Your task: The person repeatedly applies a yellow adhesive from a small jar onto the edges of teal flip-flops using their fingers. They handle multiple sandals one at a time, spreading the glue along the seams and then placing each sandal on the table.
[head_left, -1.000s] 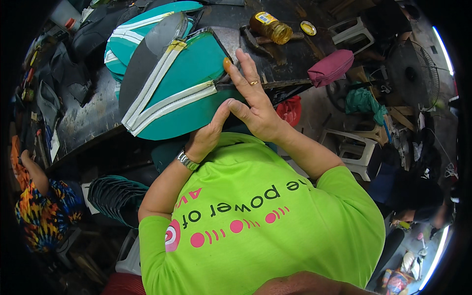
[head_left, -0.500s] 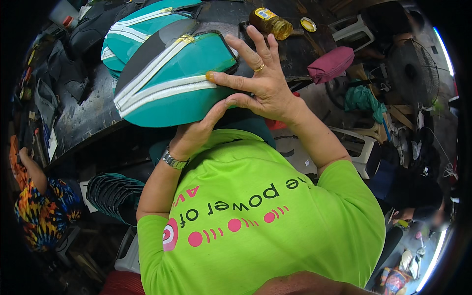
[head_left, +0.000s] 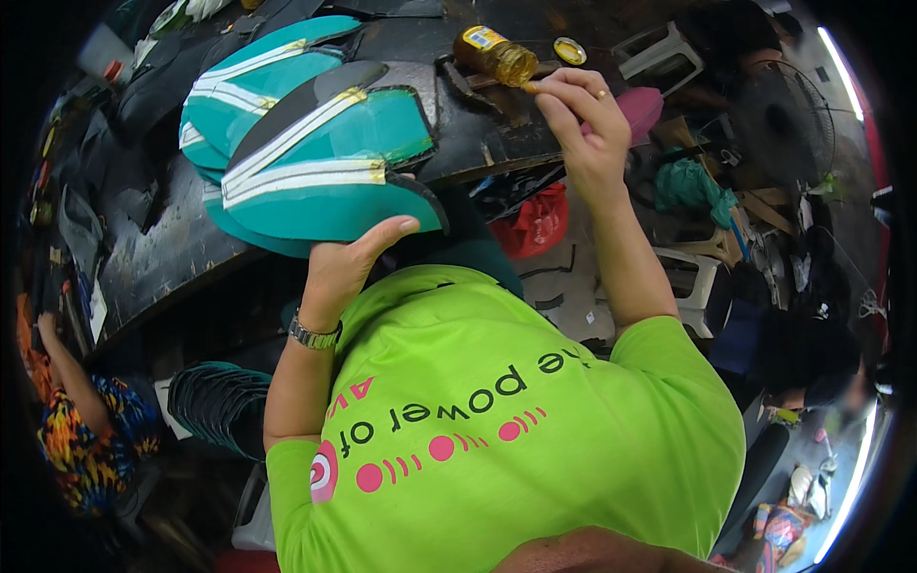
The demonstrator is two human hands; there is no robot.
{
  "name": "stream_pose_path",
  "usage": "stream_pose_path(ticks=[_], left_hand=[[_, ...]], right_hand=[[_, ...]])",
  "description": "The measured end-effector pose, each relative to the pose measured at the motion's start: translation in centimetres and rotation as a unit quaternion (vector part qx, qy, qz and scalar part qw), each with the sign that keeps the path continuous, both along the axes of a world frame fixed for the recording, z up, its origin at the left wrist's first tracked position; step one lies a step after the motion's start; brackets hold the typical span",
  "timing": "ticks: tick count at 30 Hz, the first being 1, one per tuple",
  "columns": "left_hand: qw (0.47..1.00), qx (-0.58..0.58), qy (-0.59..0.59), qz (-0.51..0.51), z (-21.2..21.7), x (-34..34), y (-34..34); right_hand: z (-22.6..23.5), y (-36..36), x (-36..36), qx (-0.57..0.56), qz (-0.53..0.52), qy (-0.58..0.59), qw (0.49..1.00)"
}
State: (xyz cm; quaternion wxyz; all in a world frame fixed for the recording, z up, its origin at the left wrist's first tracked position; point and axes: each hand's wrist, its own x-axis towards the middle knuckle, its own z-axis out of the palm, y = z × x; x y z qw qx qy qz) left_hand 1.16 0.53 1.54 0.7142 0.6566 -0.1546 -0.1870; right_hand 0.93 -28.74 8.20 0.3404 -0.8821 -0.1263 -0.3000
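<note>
Head view: the left hand (head_left: 336,272) grasps a teal panel (head_left: 330,143) left of upper centre, thumb over its lower edge. The right hand (head_left: 592,134), loosely curled and gripping nothing visible, has a yellowed fingertip at the amber jar's (head_left: 485,54) mouth. 2 white strips (head_left: 310,180) already lie on the panel, yellow smears by their right ends; what remains cannot be told. The panel overhangs the table's (head_left: 177,275) front edge; a hammer (head_left: 466,91) crowds the jar.

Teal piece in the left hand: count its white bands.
2: the far band slants away, the near band runs rightward; they meet at the left end of the teal piece. Its underside is hidden.
</note>
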Motion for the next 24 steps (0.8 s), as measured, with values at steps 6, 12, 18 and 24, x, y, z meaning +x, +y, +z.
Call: stream_pose_path(ticks=[6, 12, 18, 24], left_hand=[[0.993, -0.011, 0.098, -0.057, -0.2, -0.4, 0.0], [0.993, 0.004, 0.105, -0.045, 1.0, -0.7, -0.2], [0.995, -0.005, 0.091, -0.042, 1.5, -0.4, -0.5], [0.996, -0.017, 0.079, -0.044, 1.3, -0.3, -0.8]], right_hand=[[-3.8, -3.0, 1.9, -0.218, -0.165, 0.148, 0.950], [-4.8, -2.9, 3.2, -0.268, -0.170, 0.177, 0.932], [-3.9, -2.3, 2.8, -0.264, -0.159, 0.131, 0.942], [0.9, 1.4, -0.5, -0.063, 0.020, 0.092, 0.994]])
